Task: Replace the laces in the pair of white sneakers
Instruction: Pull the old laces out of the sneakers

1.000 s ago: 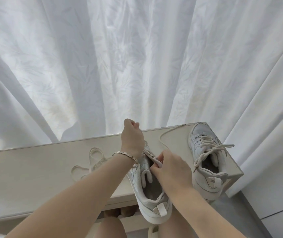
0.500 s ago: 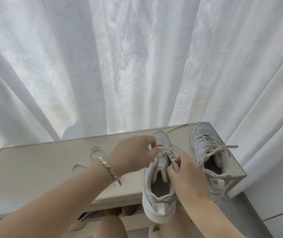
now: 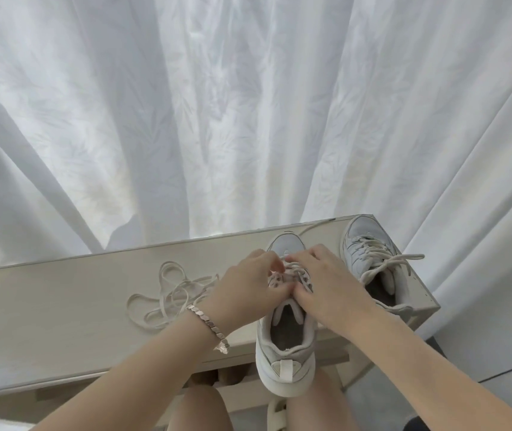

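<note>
Behind the bench hangs a white curtain. At the bench's front edge, toward its right end, the near sneaker overhangs heel-first, and the laced sneaker sits in the far right corner. The left hand and right hand curl over the near sneaker's tongue, pinching its lace, while a loose lace lies mid-bench.

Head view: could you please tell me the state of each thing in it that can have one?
Near sneaker: partly laced, heel overhanging the front edge of the cabinet.
Far sneaker: laced, ends untied, upright on the cabinet.
Loose lace: lying tangled on the cabinet top.
Left hand: fingers curled, pinching the threaded lace.
Right hand: fingers curled, gripping the near sneaker at its eyelets.
Curtain: drawn shut.
</note>
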Action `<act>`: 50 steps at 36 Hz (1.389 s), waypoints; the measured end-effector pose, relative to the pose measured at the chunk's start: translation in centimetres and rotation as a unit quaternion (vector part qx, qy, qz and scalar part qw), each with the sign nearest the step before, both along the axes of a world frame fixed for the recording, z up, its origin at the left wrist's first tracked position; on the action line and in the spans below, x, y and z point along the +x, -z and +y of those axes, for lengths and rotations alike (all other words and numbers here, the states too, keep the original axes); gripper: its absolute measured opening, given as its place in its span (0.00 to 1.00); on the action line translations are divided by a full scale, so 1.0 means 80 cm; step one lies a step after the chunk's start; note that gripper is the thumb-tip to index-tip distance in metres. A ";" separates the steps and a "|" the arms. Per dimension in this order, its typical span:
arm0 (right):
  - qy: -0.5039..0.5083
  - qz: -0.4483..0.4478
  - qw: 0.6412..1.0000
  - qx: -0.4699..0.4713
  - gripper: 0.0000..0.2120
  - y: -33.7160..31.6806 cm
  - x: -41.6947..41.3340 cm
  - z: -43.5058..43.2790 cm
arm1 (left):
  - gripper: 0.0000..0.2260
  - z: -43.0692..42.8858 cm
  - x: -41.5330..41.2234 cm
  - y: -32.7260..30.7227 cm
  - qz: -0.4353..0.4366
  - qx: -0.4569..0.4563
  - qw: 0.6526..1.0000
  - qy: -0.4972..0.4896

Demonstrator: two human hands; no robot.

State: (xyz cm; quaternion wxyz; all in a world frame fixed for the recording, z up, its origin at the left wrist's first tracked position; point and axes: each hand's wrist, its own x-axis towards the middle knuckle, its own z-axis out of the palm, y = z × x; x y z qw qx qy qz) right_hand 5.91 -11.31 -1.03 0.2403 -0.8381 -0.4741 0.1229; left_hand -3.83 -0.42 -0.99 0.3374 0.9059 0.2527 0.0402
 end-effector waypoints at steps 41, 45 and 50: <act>0.036 -0.017 0.994 -0.099 0.08 0.009 0.006 0.017 | 0.09 0.027 0.020 -0.010 0.130 0.080 0.984 0.091; 0.041 0.104 0.993 -0.030 0.11 0.011 0.017 0.019 | 0.08 0.021 0.020 -0.003 0.096 0.070 0.991 0.063; 0.105 0.230 0.959 0.127 0.19 0.015 0.017 0.012 | 0.07 0.018 0.016 0.002 0.071 0.087 0.993 0.024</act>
